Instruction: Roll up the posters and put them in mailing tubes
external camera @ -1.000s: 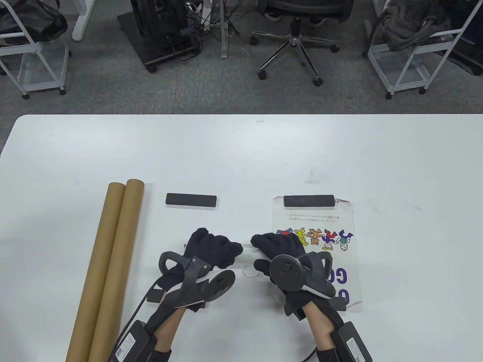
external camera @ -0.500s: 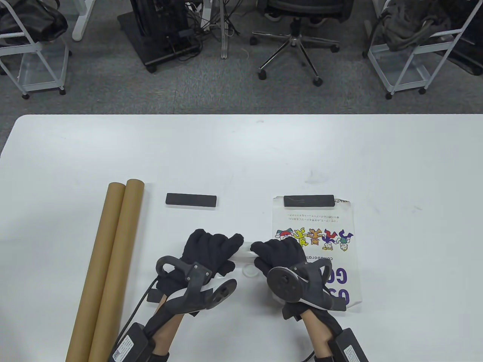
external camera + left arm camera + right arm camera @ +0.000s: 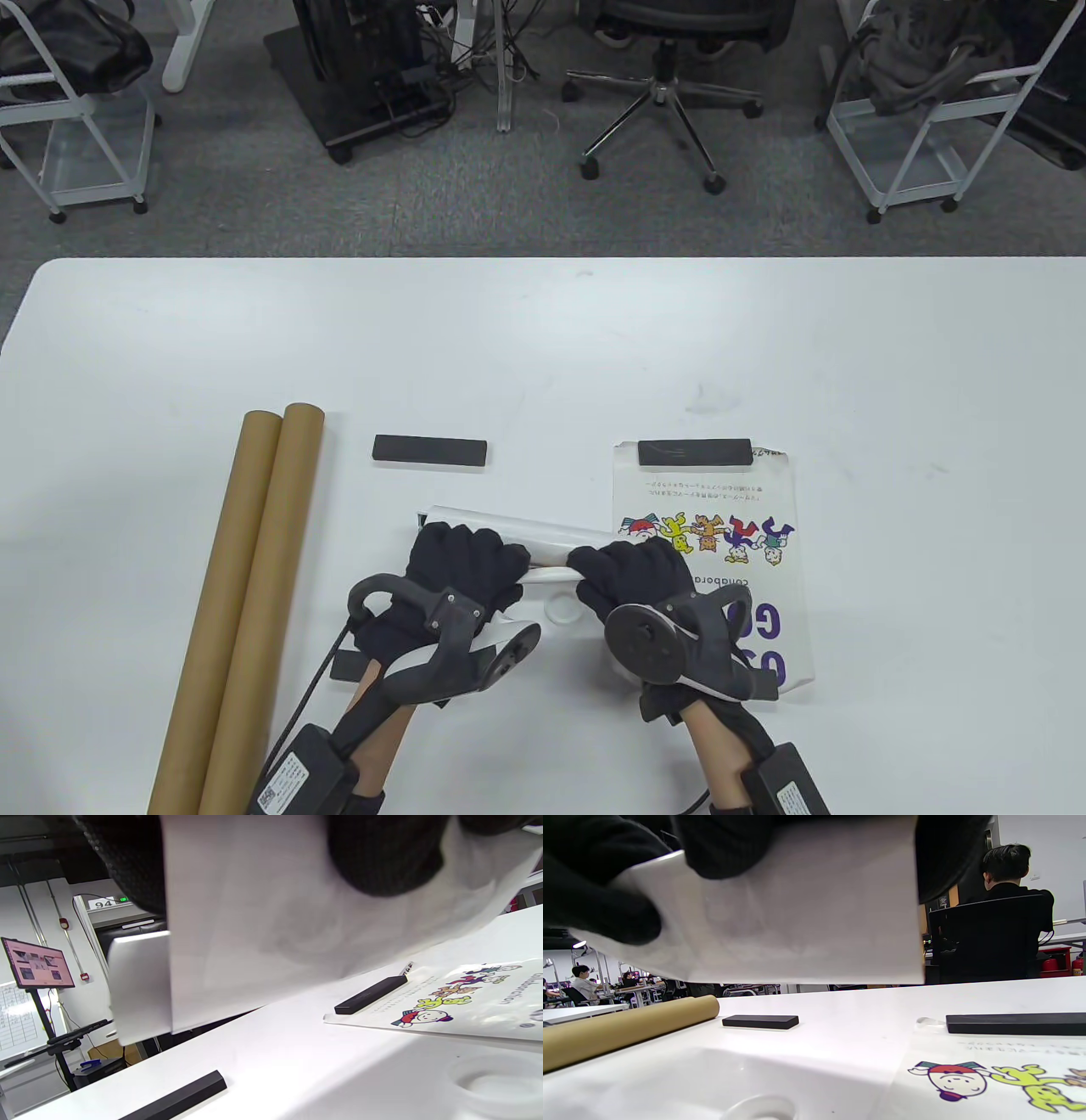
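Progress: early | left hand (image 3: 462, 564) and right hand (image 3: 632, 573) fingers curling around rolled poster (image 3: 543, 536) | mailing tubes (image 3: 246, 594) left of fingers, awaiting filling | flat poster (image 3: 721, 543) right, awaiting rolling

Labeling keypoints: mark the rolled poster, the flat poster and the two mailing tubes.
rolled poster (image 3: 543, 536), table view, white roll between the hands
flat poster (image 3: 708, 509), table view, printed face above the figures
mailing tubes (image 3: 254, 577), table view, mid-length
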### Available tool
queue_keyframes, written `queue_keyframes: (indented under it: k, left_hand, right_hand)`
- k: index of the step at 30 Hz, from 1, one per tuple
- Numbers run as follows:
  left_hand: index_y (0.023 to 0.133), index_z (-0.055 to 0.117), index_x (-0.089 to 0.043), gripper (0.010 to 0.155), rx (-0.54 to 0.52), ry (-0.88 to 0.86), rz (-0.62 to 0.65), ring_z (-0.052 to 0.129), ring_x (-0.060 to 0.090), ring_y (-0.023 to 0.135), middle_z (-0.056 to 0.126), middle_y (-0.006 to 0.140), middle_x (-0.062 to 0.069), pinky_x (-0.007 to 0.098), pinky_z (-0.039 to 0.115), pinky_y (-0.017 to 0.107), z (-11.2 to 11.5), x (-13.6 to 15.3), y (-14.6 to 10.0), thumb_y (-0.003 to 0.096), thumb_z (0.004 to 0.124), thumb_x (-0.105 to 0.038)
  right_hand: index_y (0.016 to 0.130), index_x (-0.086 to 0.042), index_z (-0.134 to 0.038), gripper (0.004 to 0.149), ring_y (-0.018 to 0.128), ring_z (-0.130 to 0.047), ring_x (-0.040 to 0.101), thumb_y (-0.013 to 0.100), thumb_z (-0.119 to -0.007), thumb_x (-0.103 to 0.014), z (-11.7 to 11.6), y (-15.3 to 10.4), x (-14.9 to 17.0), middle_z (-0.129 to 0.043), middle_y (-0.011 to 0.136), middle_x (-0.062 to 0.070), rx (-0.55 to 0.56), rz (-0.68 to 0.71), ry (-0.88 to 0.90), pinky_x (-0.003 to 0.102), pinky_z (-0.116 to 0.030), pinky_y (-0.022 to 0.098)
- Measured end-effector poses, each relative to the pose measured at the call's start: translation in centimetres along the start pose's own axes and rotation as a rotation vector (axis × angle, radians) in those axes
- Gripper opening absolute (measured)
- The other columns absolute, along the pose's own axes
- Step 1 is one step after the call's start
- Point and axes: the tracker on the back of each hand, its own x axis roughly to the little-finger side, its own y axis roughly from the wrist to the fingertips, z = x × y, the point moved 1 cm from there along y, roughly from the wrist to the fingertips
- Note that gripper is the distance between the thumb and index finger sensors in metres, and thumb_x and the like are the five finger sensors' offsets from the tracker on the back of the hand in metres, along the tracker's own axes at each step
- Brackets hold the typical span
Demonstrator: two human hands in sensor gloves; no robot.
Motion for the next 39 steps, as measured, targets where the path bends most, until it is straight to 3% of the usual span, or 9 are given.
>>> queue_keyframes:
  k: [4,11,15,22,25,32,35,37,39]
  left_hand:
    - [0.100,0.073,-0.039,0.050,0.009,-0.058,-0.010,0.089,0.020,0.077,0.079,0.098,-0.004,0.053,0.071,0.077,-0.13,0.08,-0.18,0.0510,0.065,-0.046]
    - [0.108,0.058,-0.039,0.060,-0.096,-0.046,0.007,0.104,0.007,0.059,0.097,0.078,-0.018,0.040,0.081,0.073,-0.68,-0.02,-0.39,0.0493,0.069,-0.044]
    - [0.092,0.076,-0.039,0.045,-0.098,-0.059,-0.003,0.106,0.006,0.057,0.099,0.076,-0.018,0.041,0.082,0.072,-0.80,0.24,-0.38,0.0483,0.070,-0.044]
    - [0.089,0.081,-0.039,0.041,-0.074,-0.069,-0.048,0.099,0.016,0.078,0.092,0.090,-0.012,0.048,0.077,0.075,-0.58,0.45,-0.35,0.0501,0.068,-0.043]
    - [0.089,0.081,-0.037,0.042,-0.078,-0.080,-0.050,0.099,0.014,0.068,0.093,0.082,-0.011,0.047,0.077,0.074,-0.68,0.30,-0.28,0.0511,0.064,-0.041]
    - [0.090,0.071,-0.033,0.044,-0.003,-0.088,-0.007,0.090,0.014,0.049,0.089,0.068,-0.009,0.048,0.078,0.069,-0.60,0.29,0.04,0.0536,0.050,-0.046]
    - [0.087,0.069,-0.034,0.055,0.039,-0.058,0.019,0.089,0.013,0.049,0.087,0.066,-0.012,0.048,0.079,0.069,-0.15,0.02,0.09,0.0403,0.061,-0.062]
    - [0.083,0.069,-0.036,0.055,0.031,-0.003,0.020,0.090,0.011,0.048,0.086,0.064,-0.015,0.046,0.080,0.069,-0.14,-0.03,0.11,0.0354,0.069,-0.065]
    - [0.077,0.072,-0.037,0.049,0.034,-0.004,0.011,0.091,0.011,0.046,0.087,0.062,-0.015,0.046,0.081,0.068,-0.14,-0.11,0.17,0.0352,0.076,-0.062]
  right_hand:
    - [0.091,-0.022,-0.075,0.042,0.070,-0.092,0.033,0.052,-0.066,-0.032,0.05,-0.07,-0.04,-0.088,0.085,0.007,-0.013,-0.005,-0.016,0.066,-0.068,0.066]
    - [0.089,-0.021,-0.077,0.041,0.071,-0.087,0.036,0.051,-0.065,-0.031,0.25,-0.10,0.29,-0.081,0.089,0.011,-0.011,-0.023,-0.002,0.067,-0.066,0.066]
    - [0.090,-0.022,-0.077,0.042,0.063,-0.090,0.032,0.051,-0.066,-0.032,0.39,-0.06,0.29,-0.086,0.078,0.006,-0.002,-0.022,0.005,0.065,-0.069,0.065]
    - [0.089,-0.021,-0.078,0.043,0.060,-0.101,0.027,0.048,-0.071,-0.033,0.68,-0.03,0.14,-0.096,0.074,0.001,0.042,-0.028,-0.052,0.057,-0.080,0.060]
    - [0.091,-0.020,-0.075,0.042,0.058,-0.101,0.028,0.051,-0.068,-0.029,0.65,0.02,0.12,-0.096,0.074,0.003,0.026,-0.034,-0.051,0.060,-0.086,0.053]
    - [0.099,-0.018,-0.059,0.043,0.056,-0.081,0.033,0.058,-0.052,-0.029,0.36,0.00,-0.10,-0.079,0.075,0.008,-0.084,-0.009,-0.024,0.070,-0.063,0.066]
    - [0.100,-0.021,-0.057,0.049,0.056,-0.080,0.031,0.055,-0.055,-0.042,0.00,0.16,0.04,-0.077,0.075,0.005,-0.119,-0.011,-0.024,0.072,-0.061,0.066]
    - [0.100,-0.022,-0.057,0.060,0.055,-0.080,0.030,0.047,-0.068,-0.050,-0.02,0.13,-0.23,-0.077,0.074,0.004,-0.101,0.006,-0.058,0.071,-0.063,0.066]
    - [0.098,-0.025,-0.058,0.060,0.055,-0.082,0.028,0.045,-0.074,-0.047,0.03,0.02,-0.49,-0.078,0.072,0.001,-0.092,0.003,-0.108,0.068,-0.066,0.067]
